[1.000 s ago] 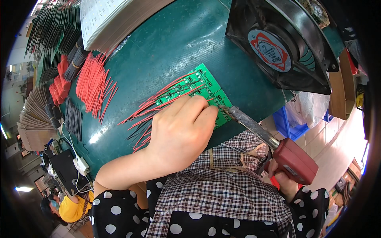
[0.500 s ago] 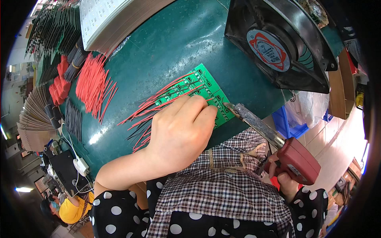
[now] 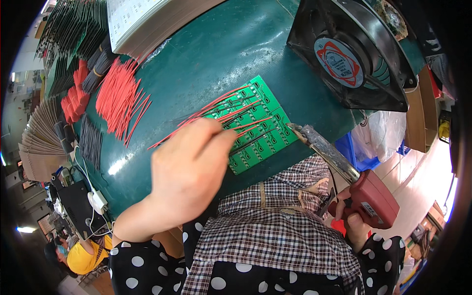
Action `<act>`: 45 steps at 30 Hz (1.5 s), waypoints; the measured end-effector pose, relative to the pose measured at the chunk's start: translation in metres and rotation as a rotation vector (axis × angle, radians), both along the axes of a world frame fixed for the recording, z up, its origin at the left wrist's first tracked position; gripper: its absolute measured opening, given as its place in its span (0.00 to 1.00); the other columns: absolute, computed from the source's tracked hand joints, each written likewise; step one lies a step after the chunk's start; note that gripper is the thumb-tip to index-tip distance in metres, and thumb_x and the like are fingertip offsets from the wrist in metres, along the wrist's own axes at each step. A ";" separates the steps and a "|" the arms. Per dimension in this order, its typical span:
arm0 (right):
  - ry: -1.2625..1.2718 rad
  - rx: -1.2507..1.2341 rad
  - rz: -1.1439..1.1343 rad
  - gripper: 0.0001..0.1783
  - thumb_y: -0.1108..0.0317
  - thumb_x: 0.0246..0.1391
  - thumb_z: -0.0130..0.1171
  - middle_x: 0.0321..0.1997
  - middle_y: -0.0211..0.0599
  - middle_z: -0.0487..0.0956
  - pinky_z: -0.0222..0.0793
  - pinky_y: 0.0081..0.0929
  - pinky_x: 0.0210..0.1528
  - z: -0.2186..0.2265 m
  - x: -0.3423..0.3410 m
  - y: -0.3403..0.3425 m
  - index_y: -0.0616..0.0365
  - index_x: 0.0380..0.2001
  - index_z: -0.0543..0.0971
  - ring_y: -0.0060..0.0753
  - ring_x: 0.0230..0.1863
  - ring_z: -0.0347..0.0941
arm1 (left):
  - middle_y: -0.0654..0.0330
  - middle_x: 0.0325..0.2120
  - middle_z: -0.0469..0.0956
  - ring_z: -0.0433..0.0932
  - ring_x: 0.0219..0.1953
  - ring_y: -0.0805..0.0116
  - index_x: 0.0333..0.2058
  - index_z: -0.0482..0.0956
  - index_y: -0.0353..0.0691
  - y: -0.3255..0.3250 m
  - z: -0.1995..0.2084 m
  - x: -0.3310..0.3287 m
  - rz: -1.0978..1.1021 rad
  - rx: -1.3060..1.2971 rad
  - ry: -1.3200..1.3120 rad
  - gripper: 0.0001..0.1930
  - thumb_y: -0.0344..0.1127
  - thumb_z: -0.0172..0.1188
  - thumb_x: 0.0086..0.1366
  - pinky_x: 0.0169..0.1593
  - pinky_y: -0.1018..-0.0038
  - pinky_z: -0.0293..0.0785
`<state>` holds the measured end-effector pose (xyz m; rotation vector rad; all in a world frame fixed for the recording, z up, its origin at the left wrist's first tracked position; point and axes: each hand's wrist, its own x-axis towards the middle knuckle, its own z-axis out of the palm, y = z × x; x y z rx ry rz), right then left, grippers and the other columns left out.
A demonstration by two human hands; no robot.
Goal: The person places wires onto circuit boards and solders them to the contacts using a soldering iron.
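A green circuit board panel [image 3: 273,140] lies tilted on the table, with red and black wires [image 3: 239,115] running from it toward the left. Over those wires and the board's left part is my left hand [image 3: 189,167], fingers curled together; its fingertips, and anything they pinch, are hidden beneath it. My right hand [image 3: 351,216] grips a dark red soldering gun [image 3: 376,199] by its handle, at the lower right. The gun's metal barrel points up and left, and its tip appears close to the board's right edge; whether they touch I cannot tell.
Loose red wires [image 3: 118,101] and black wires [image 3: 90,145] lie at the left of the green table [image 3: 196,64]. A thick paper stack [image 3: 152,24] stands behind. A black fan [image 3: 349,59] stands far right, above a blue bin [image 3: 359,155]. Another person [image 3: 86,255] sits lower left.
My left hand has drawn back left along the wires, uncovering more of the board. The soldering gun's tip has shifted slightly right against the picture, still near the board's edge.
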<state>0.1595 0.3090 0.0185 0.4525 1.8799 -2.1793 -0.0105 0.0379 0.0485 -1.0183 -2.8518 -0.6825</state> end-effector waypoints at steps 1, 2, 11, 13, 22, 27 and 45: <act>-0.042 -0.029 -0.048 0.36 0.48 0.49 0.64 0.37 0.41 0.74 0.61 0.18 0.22 0.009 -0.002 -0.004 0.69 0.50 0.67 0.24 0.21 0.68 | 0.56 0.28 0.74 0.77 0.30 0.60 0.31 0.79 0.34 -0.006 0.001 -0.002 0.047 0.004 0.028 0.10 0.18 0.61 0.48 0.32 0.72 0.73; -0.083 -0.056 -0.099 0.34 0.49 0.49 0.65 0.33 0.37 0.74 0.60 0.17 0.25 0.015 -0.003 -0.007 0.70 0.47 0.72 0.22 0.25 0.68 | 0.56 0.28 0.74 0.76 0.30 0.61 0.32 0.79 0.34 -0.013 0.001 -0.007 0.100 0.023 0.048 0.09 0.18 0.61 0.49 0.34 0.74 0.72; -0.087 0.034 -0.092 0.31 0.50 0.51 0.61 0.28 0.35 0.72 0.64 0.22 0.29 0.017 -0.010 -0.019 0.68 0.47 0.70 0.24 0.26 0.68 | 0.57 0.29 0.76 0.76 0.27 0.61 0.32 0.78 0.35 -0.112 -0.004 -0.007 0.661 -0.120 0.087 0.05 0.25 0.61 0.55 0.32 0.72 0.71; -0.030 0.218 -0.119 0.29 0.51 0.52 0.60 0.28 0.36 0.72 0.64 0.22 0.27 0.017 -0.003 -0.023 0.67 0.45 0.69 0.25 0.25 0.68 | 0.56 0.30 0.76 0.76 0.30 0.58 0.33 0.78 0.36 -0.138 -0.008 0.003 0.660 -0.160 0.176 0.07 0.28 0.62 0.55 0.34 0.69 0.70; 0.251 0.276 -0.280 0.27 0.55 0.57 0.52 0.44 0.41 0.68 0.56 0.18 0.26 -0.016 0.011 -0.018 0.67 0.48 0.62 0.20 0.22 0.63 | 0.61 0.27 0.74 0.71 0.29 0.66 0.35 0.77 0.38 -0.192 -0.022 0.008 0.843 -0.109 0.224 0.11 0.27 0.63 0.51 0.35 0.72 0.68; 0.289 0.274 -0.292 0.25 0.58 0.58 0.49 0.45 0.41 0.68 0.56 0.18 0.27 -0.021 0.007 -0.020 0.68 0.49 0.61 0.19 0.23 0.63 | 0.60 0.28 0.74 0.73 0.36 0.60 0.34 0.77 0.40 -0.215 -0.016 0.000 0.823 -0.107 0.235 0.09 0.28 0.62 0.53 0.40 0.68 0.69; 0.166 0.107 -0.296 0.38 0.51 0.48 0.65 0.43 0.46 0.74 0.64 0.21 0.22 0.000 0.009 -0.027 0.68 0.51 0.65 0.26 0.20 0.68 | 0.53 0.26 0.77 0.76 0.28 0.63 0.33 0.79 0.31 -0.159 -0.031 -0.106 0.437 -0.059 0.111 0.07 0.27 0.60 0.55 0.35 0.72 0.71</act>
